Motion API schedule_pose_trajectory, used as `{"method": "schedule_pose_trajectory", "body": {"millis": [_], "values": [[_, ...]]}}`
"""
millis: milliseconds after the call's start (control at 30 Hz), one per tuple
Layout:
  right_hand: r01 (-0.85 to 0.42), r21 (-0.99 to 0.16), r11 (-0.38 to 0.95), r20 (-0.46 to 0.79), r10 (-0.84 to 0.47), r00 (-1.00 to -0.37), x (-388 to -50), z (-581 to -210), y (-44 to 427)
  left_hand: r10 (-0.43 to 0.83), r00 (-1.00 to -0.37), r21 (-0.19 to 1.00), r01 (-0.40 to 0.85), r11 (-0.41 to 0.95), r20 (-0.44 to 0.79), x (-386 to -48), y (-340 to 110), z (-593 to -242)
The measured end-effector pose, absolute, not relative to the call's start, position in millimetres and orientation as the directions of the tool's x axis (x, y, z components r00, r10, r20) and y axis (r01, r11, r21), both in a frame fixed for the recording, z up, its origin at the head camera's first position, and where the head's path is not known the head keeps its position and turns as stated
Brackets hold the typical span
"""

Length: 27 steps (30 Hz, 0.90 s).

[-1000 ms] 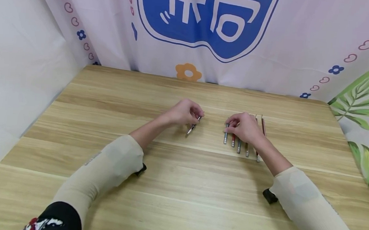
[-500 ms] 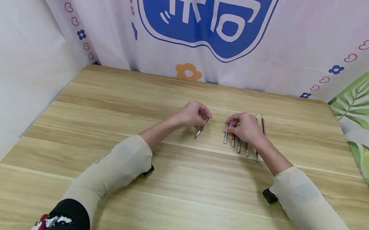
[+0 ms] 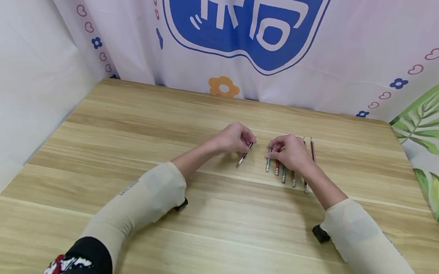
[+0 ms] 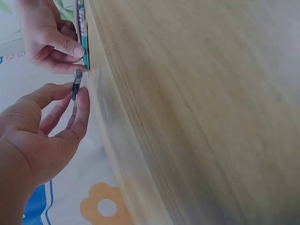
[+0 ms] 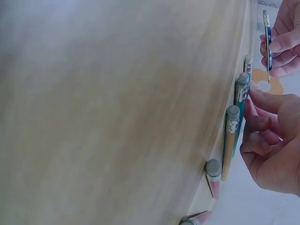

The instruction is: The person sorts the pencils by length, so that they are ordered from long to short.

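In the head view my left hand [image 3: 236, 138] pinches a dark pencil [image 3: 243, 157] between thumb and fingers. This pencil is tilted, its eraser end towards me, and stays apart from the others. The left wrist view shows its metal eraser cap [image 4: 77, 75] close to the other hand. My right hand [image 3: 292, 151] pinches a light blue pencil [image 3: 268, 164], the leftmost of a row on the table. Beside it lie a red pencil [image 3: 277, 167] and several more, eraser ends towards me. The right hand and wrist hide the middles of some of them.
A wood-grain table [image 3: 211, 239] lies under both arms. Behind its far edge hangs a white curtain [image 3: 324, 89] with a blue emblem and an orange flower. A white wall covering [image 3: 23, 74] borders the left side.
My left hand has moved right with the dark pencil, narrowing the gap to the row. The right hand and the row of pencils have stayed in place.
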State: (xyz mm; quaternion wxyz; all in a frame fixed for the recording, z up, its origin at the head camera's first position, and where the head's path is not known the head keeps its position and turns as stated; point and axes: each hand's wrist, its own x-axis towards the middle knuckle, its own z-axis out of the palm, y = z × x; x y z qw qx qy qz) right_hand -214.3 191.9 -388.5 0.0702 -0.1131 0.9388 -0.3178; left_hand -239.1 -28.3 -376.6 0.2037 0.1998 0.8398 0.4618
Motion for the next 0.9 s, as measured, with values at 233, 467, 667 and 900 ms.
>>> {"method": "schedule_pose_trajectory", "body": {"millis": [233, 467, 667, 900], "values": [[-0.176, -0.613, 0.77, -0.05, -0.26, -0.964, -213.7, -388.8, 192.3, 0.514, -0.842, 0.853, 0.139, 0.504, -0.167, -239.7, -21.8, -377.5], [-0.17, -0.611, 0.773, -0.064, -0.262, -0.963, -213.6, -388.1, 193.5, 0.512, -0.839, 0.855, 0.12, 0.504, -0.184, -241.8, -15.2, -379.9], [-0.162, -0.614, 0.772, -0.077, -0.262, -0.962, -213.4, -386.9, 192.3, 0.509, -0.836, 0.863, 0.091, 0.497, -0.205, -241.9, -11.7, -380.4], [-0.161, -0.618, 0.769, -0.079, -0.264, -0.961, -213.9, -387.7, 192.0, 0.506, -0.837, 0.87, 0.08, 0.486, -0.206, -244.5, -7.4, -385.0]]}}
